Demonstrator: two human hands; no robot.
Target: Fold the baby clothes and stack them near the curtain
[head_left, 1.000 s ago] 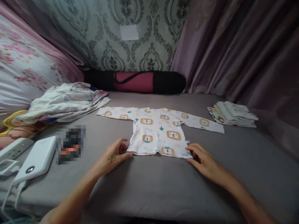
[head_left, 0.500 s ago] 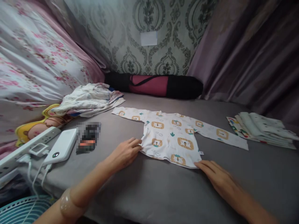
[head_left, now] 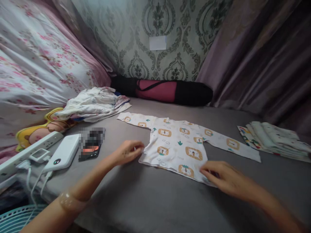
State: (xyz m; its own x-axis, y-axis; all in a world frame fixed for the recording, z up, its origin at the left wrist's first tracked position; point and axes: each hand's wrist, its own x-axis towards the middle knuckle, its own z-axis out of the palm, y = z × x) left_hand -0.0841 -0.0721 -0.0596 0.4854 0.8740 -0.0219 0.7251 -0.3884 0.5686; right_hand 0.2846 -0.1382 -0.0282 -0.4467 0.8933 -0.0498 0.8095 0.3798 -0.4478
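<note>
A small white long-sleeved shirt point(head_left: 173, 145) with orange lion faces and green leaves lies spread on the grey bed, sleeves out to both sides. At its left side edge, just above the hem corner, my left hand point(head_left: 128, 152) has thumb and fingers curled together on the fabric. My right hand point(head_left: 222, 176) is bent over the lower right part of the shirt, its fingertips and thumb closing on the cloth and covering that corner. A clear bangle point(head_left: 70, 200) circles my left forearm.
Left are a crumpled clothes pile point(head_left: 93, 103), a pixelated phone point(head_left: 92, 144), a white power bank point(head_left: 63, 152) with cables, a power strip point(head_left: 46, 145) and a yellow plush toy point(head_left: 36, 132). Folded clothes point(head_left: 274, 139) lie right; a black-and-red long bag point(head_left: 160, 90) lies behind.
My right hand has shifted from the hem corner onto the shirt's lower right part. My left hand has moved slightly left and up, and the left hem corner now shows below it.
</note>
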